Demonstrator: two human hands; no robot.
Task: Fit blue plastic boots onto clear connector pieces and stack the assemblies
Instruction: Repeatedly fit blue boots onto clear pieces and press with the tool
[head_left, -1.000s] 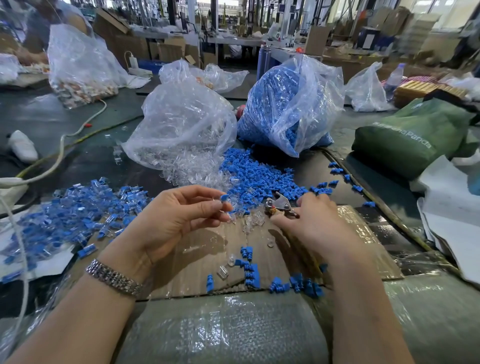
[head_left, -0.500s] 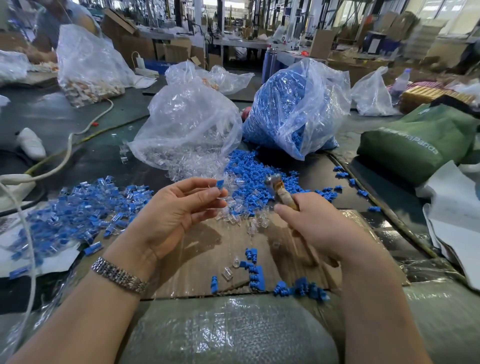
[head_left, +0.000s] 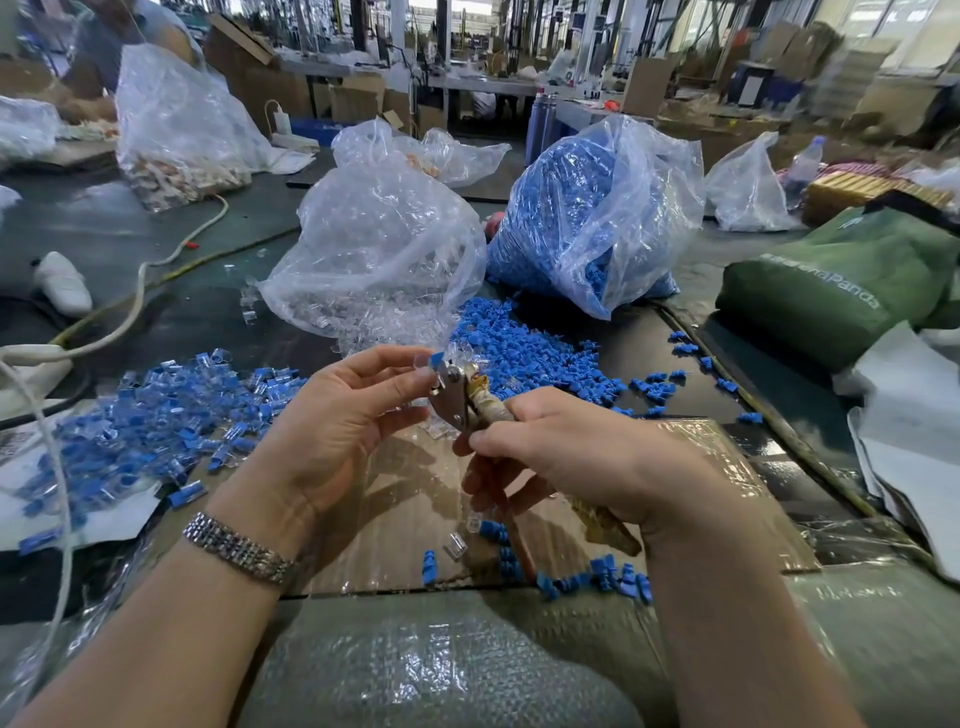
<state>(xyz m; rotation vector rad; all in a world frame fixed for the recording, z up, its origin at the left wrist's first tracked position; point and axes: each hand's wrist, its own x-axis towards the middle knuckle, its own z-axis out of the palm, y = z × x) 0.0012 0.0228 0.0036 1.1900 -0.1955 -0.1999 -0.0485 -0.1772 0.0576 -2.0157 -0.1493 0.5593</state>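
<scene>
Raised since half a second ago, the pliers-like hand tool now meets the left fingertips, its metal head touching the small blue boot pinched there. At far left, white cables snake over the dark table, running out of view at the edge. Next comes the loose heap of finished assemblies, blue boots on clear connectors, glossy and jumbled, partly resting on white paper. The left hand, with a metal link bracelet at the wrist, curls its thumb and fingers around the boot; whether a clear connector piece sits with it is hard to make out. Behind stands a crumpled clear bag of clear connectors, its contents barely readable through the wrinkled film. Beneath the hands lies taped brown cardboard with a few stray boots and a clear piece. The right hand grips the tool's tape-wrapped handles, which it largely hides. Beyond it spreads a pile of loose blue boots, spilling from the bag of blue boots. At far right sits a soft green fabric bag, its white lettering blurred.
</scene>
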